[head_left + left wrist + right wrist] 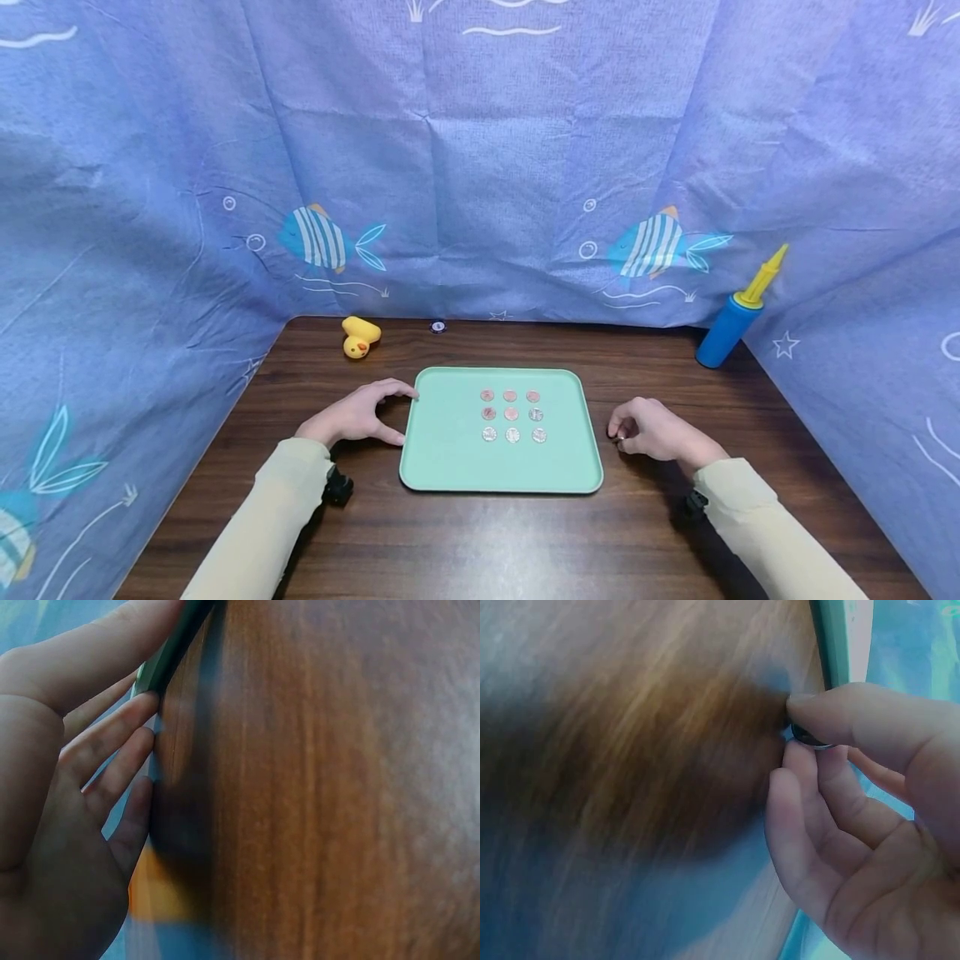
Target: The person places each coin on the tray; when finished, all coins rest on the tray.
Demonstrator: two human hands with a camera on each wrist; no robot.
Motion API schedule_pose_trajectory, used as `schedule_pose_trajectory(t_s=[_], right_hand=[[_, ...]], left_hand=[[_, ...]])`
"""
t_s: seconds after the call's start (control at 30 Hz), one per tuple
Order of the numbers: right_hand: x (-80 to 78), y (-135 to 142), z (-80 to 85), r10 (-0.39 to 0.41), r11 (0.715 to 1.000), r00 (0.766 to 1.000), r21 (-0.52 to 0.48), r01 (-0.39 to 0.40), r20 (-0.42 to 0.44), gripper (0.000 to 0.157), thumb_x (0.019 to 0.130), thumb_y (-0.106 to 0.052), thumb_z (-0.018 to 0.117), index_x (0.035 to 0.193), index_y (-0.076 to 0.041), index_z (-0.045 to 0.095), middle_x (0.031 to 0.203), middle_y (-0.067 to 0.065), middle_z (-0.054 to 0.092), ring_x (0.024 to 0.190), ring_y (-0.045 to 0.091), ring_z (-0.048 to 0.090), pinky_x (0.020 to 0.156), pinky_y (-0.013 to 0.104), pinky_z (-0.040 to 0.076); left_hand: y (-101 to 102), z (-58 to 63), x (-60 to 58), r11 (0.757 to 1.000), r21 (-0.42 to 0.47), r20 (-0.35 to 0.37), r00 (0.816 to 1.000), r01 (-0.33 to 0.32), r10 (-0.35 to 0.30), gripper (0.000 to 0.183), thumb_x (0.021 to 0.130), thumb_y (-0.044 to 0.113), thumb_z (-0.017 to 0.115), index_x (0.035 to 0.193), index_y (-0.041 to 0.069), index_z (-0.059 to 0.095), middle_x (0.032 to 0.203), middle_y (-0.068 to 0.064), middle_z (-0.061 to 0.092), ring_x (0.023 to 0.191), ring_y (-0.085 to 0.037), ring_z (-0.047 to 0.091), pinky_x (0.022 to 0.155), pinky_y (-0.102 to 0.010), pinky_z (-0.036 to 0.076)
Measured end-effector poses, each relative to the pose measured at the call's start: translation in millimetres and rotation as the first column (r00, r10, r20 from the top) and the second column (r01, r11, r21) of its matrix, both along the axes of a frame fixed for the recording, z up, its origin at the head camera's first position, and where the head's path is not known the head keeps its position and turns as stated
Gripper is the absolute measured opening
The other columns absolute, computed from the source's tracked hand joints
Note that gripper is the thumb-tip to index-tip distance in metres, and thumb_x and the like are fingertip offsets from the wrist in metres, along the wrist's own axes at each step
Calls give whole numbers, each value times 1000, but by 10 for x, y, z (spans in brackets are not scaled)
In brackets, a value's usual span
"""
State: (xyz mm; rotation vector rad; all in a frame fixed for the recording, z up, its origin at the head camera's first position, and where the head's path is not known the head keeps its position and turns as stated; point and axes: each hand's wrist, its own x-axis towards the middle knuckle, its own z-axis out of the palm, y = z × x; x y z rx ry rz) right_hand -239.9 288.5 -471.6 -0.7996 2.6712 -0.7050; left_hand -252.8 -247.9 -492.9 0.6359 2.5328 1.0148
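Observation:
A mint green tray (450,467) lies on the table, bearing several coins (512,435) in three rows of three, coppery at the back and silvery at the front. At the tray's left edge, my left hand (363,412) touches the rim with thumb and fingers spread apart. To the right of the tray, just above or on the tabletop, my right hand (651,429) pinches a coin (810,738) between thumb and fingers. That coin looks dark with a shiny rim in the right wrist view; its face is mostly hidden.
A yellow rubber duck (360,335) and a small dark round disc (438,327) lie near the table's back edge. At the back right stands a blue and yellow hand pump (727,329), leaning. A blue fish-print cloth (495,192) hangs around the brown table (480,542).

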Motion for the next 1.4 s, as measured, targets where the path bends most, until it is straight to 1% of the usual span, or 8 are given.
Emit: schedule_pose_trajectory(t_s=[0.17, 0.33, 0.5, 0.6, 0.77, 1.03, 1.2, 1.4], right_hand=[[-18, 34, -6, -15, 999, 1000, -28, 15, -10, 18, 84, -1, 82, 94, -13, 74, 83, -8, 68, 75, 6, 59, 69, 25, 52], [-30, 54, 3, -44, 997, 998, -68, 41, -42, 13, 88, -3, 81, 93, -14, 77, 81, -9, 69, 73, 5, 59, 68, 25, 53], [-25, 2, 43, -37, 995, 994, -98, 27, -102, 12, 89, -3, 82, 90, -15, 77, 80, -11, 69, 73, 3, 59, 68, 26, 53], [-21, -60, 72, -26, 993, 993, -119, 13, -112, 13, 88, -3, 83, 89, -14, 77, 80, -11, 69, 74, 4, 59, 69, 26, 53], [-21, -226, 99, -20, 987, 994, -159, 3, -108, 10, 90, -3, 82, 93, -12, 78, 83, -10, 71, 76, 4, 63, 70, 27, 55], [-60, -559, 118, 29, 977, 998, -211, -40, -56, 14, 91, -2, 80, 105, -5, 81, 98, 1, 78, 87, 14, 74, 76, 28, 61], [-66, -803, 96, 68, 970, 996, -229, -80, -62, 17, 88, 1, 81, 104, -5, 82, 100, 1, 79, 84, 10, 74, 75, 26, 61], [-35, -1120, 52, 142, 952, 989, -269, -148, -42, 19, 84, 8, 81, 100, -2, 82, 95, 3, 79, 81, 7, 71, 75, 25, 61]], left_hand=[[6, -2, 0, 1000, -2, -3, 1000, 2, -2, 74, 80, 39, 93, 144, 24, 60, 156, -6, 50, 148, -34, 42, 120, -59, 35], [7, -3, -4, 1000, 4, -3, 1000, 1, -1, 74, 80, 39, 93, 144, 24, 60, 156, -7, 50, 148, -35, 42, 120, -59, 35], [3, -1, -4, 1000, 0, -9, 1000, 3, -3, 74, 80, 39, 93, 145, 23, 60, 156, -7, 50, 147, -35, 43, 120, -59, 36], [5, -4, -3, 1000, -2, -14, 1000, 6, -6, 75, 80, 40, 93, 145, 23, 60, 155, -7, 51, 147, -35, 43, 120, -58, 36], [11, 0, -4, 1000, -4, -10, 1000, 2, -2, 74, 80, 39, 93, 145, 23, 60, 156, -7, 51, 147, -35, 43, 120, -58, 36], [14, 3, -10, 1000, -14, -2, 1000, -8, 8, 74, 80, 39, 94, 144, 25, 60, 157, -7, 50, 148, -35, 42, 120, -59, 36], [13, 2, -10, 1000, -9, -4, 1000, -4, 4, 74, 80, 39, 94, 144, 25, 60, 157, -7, 50, 148, -35, 42, 120, -59, 36], [5, -4, -10, 1000, -14, -8, 1000, -3, 2, 74, 80, 40, 93, 144, 25, 60, 157, -7, 49, 148, -35, 41, 120, -60, 35]])
